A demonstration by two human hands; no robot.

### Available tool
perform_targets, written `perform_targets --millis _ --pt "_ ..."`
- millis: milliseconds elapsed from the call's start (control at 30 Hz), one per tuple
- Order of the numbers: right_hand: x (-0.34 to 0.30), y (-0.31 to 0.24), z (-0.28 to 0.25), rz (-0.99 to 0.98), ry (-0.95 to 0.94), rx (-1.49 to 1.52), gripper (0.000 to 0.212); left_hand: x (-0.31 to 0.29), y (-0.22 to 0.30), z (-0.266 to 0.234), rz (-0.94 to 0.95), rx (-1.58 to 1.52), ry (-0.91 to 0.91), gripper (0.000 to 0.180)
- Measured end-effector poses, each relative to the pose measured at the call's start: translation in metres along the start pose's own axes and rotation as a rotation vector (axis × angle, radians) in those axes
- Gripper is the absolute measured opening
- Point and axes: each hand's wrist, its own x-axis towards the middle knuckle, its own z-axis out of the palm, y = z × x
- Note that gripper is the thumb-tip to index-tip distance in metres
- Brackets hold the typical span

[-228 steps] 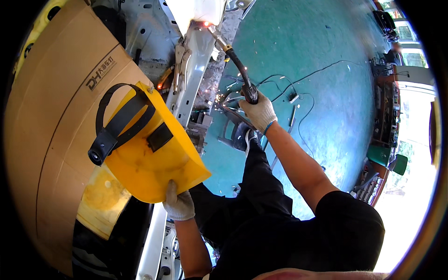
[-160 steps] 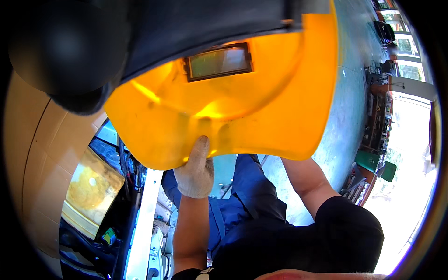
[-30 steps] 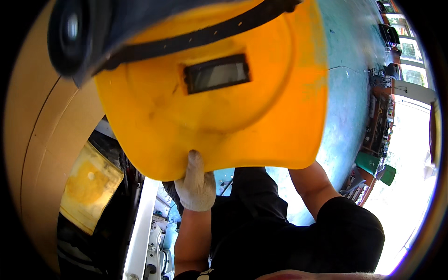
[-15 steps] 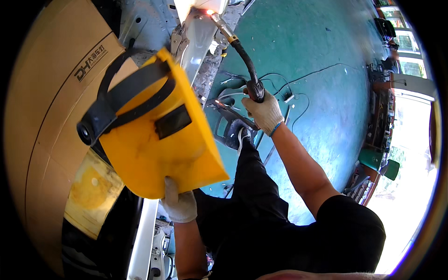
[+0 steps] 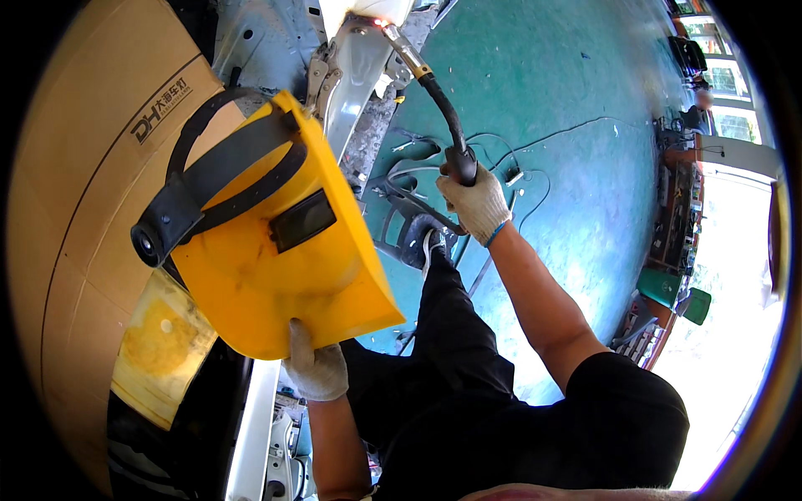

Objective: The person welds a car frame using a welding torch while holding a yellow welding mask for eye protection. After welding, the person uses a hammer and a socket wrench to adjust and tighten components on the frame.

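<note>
A yellow welding mask (image 5: 326, 271) with a black headband and a dark window is gripped at its lower edge by my gloved left hand (image 5: 316, 367). The gloved right hand (image 5: 478, 204) is closed round the handle of a welding torch (image 5: 444, 108). Its metal nozzle points up and left at a pale metal panel (image 5: 361, 63), where a small reddish glow shows at the tip. Locking pliers (image 5: 322, 79) are clamped on the panel's left side, partly behind the mask.
A large cardboard box (image 5: 92, 175) stands at the left, by a stained yellowish panel (image 5: 163, 346). Cables (image 5: 543, 134) trail over the green floor (image 5: 535, 75). A shelf with items (image 5: 675, 209) lines the right side, and a person (image 5: 697, 113) is in the far right background.
The bright flare at the torch tip has dimmed to a small red glow. The mask and my left hand have shifted slightly left. My right hand has hardly moved.
</note>
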Motion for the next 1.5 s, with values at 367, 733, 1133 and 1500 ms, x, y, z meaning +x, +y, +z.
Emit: perform_targets --millis 367,733,1133,1500 --pt "0.071 0.105 -0.013 -0.507 -0.001 -0.584 0.032 0.027 -0.001 0.074 -0.020 0.090 -0.109 0.064" --pt "0.003 0.003 -0.003 -0.021 -0.012 -0.086 0.037 0.023 0.009 0.054 0.039 0.047 -0.117 0.064" --pt "0.003 0.002 -0.003 -0.002 -0.007 -0.017 0.038 0.012 0.007 -0.010 0.023 0.010 0.024 0.065" --pt "0.093 0.153 -0.034 -0.188 -0.242 0.583 0.027 0.026 -0.006 0.098 -0.079 0.040 -0.143 0.059"
